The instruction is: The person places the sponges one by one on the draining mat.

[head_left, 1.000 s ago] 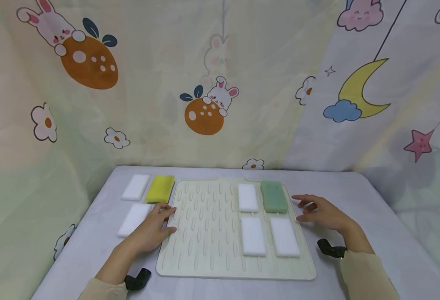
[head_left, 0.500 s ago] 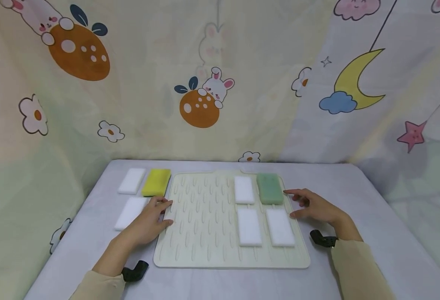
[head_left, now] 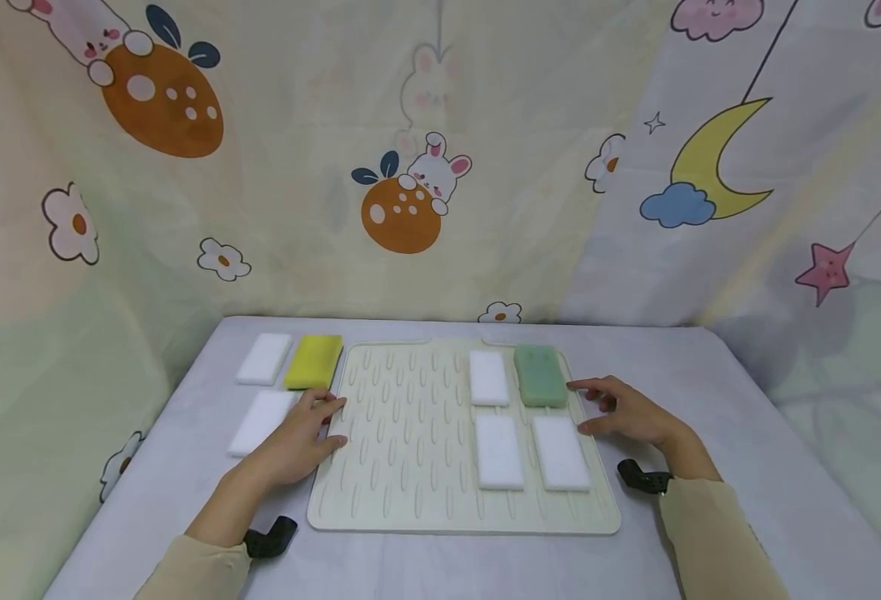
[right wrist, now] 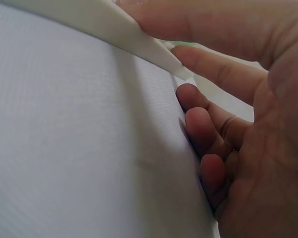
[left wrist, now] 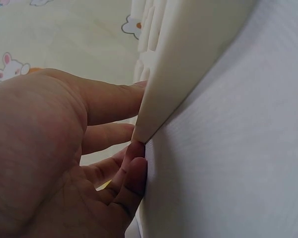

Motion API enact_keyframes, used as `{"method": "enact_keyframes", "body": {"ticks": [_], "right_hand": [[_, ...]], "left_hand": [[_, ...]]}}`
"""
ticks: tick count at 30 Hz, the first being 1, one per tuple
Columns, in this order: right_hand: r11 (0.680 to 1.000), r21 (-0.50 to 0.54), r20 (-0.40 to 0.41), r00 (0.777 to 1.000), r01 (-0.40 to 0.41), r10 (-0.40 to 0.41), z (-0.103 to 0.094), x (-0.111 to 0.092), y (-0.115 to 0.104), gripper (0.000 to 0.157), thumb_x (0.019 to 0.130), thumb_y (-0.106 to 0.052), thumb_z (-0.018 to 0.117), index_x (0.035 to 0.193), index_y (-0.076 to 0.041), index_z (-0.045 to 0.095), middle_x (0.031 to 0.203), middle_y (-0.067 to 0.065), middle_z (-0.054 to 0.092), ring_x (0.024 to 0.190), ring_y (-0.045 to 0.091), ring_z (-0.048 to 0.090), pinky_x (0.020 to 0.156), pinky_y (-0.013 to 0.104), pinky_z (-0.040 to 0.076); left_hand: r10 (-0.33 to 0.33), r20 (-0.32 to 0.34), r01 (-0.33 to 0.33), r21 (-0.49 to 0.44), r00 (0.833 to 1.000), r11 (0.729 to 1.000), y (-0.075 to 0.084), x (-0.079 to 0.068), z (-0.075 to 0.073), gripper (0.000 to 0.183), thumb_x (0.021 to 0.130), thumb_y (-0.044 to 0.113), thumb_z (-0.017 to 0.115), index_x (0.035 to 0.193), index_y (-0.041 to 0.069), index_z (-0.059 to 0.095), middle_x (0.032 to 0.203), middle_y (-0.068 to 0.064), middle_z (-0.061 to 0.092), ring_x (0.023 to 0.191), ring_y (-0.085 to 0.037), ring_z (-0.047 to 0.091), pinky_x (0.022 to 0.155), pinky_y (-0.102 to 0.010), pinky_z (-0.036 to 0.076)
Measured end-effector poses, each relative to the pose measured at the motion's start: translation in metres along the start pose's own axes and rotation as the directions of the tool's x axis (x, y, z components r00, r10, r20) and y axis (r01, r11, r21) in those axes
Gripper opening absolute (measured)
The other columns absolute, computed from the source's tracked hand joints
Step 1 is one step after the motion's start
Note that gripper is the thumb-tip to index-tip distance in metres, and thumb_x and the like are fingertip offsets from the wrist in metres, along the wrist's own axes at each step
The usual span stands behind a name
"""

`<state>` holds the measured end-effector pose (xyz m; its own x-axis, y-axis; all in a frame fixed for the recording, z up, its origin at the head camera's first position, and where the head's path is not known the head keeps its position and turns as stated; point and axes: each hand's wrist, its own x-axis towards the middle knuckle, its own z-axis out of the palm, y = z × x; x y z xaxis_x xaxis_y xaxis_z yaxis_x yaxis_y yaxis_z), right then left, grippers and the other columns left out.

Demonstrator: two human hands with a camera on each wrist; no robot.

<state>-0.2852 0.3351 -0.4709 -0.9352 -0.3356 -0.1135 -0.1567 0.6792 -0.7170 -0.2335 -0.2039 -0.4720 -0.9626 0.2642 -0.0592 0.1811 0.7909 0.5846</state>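
Observation:
A cream ridged mat lies flat on the table. At its left edge, my left hand touches it with thumb and forefinger; in the left wrist view, the other fingers are bent beside the edge, low against the tablecloth. My right hand is at the opposite edge, thumb and forefinger against the rim, the remaining fingers curled on the cloth. On the mat's right half sit a green sponge and three white sponges, one at the back and two in front.
Left of the mat lie a yellow sponge and two white sponges, one at the back and another partly behind my left hand. A patterned curtain rises behind the table.
The head view has shifted slightly, moving the whole scene up and a little left. Both hands keep to the mat's edges, and the sponges stay in place.

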Motion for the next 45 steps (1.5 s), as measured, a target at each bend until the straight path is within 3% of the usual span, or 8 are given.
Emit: {"method": "enact_keyframes", "body": {"ticks": [18,30,38,45], "right_hand": [[0.999,0.007,-0.017,0.999,-0.035,0.035,0.004,0.001,-0.006,0.072,0.078,-0.023,0.09,0.142,-0.013,0.059,0.123,0.016,0.048,0.097,0.026,0.04,0.076,0.036,0.037],[0.999,-0.027,-0.012,1.0,-0.025,0.025,0.005,0.002,-0.002,0.071,0.079,-0.028,0.09,0.142,-0.016,0.059,0.123,0.015,0.048,0.099,0.024,0.041,0.078,0.033,0.039],[0.999,-0.032,-0.014,1.0,-0.025,0.025,0.002,0.002,-0.001,0.073,0.078,-0.029,0.091,0.141,-0.014,0.059,0.121,0.014,0.048,0.099,0.026,0.044,0.081,0.036,0.041],[0.999,-0.031,-0.009,1.0,-0.029,0.029,0.001,0.004,0.001,0.074,0.078,-0.03,0.091,0.142,-0.014,0.058,0.122,0.014,0.048,0.099,0.026,0.043,0.08,0.037,0.04]], "left_hand": [[0.02,0.021,-0.021,0.045,1.0,0.999,0.009,-0.005,-0.007,0.065,0.099,0.021,0.07,0.155,0.0,0.044,0.152,-0.019,0.039,0.124,-0.028,0.056,0.104,-0.051,0.049],[0.037,0.042,-0.039,0.057,0.998,0.998,0.012,-0.014,-0.031,0.066,0.096,0.025,0.073,0.153,0.003,0.048,0.138,-0.01,0.055,0.117,-0.023,0.06,0.097,-0.045,0.05],[0.088,0.053,-0.091,0.061,0.995,0.994,0.013,-0.021,-0.05,0.058,0.095,0.022,0.074,0.147,0.006,0.055,0.148,-0.01,0.052,0.128,-0.032,0.058,0.103,-0.053,0.051],[0.056,0.077,-0.067,0.154,0.995,0.986,0.0,-0.029,-0.075,0.077,0.085,0.025,0.085,0.15,0.003,0.051,0.152,-0.019,0.046,0.139,-0.042,0.047,0.11,-0.061,0.044]]}}
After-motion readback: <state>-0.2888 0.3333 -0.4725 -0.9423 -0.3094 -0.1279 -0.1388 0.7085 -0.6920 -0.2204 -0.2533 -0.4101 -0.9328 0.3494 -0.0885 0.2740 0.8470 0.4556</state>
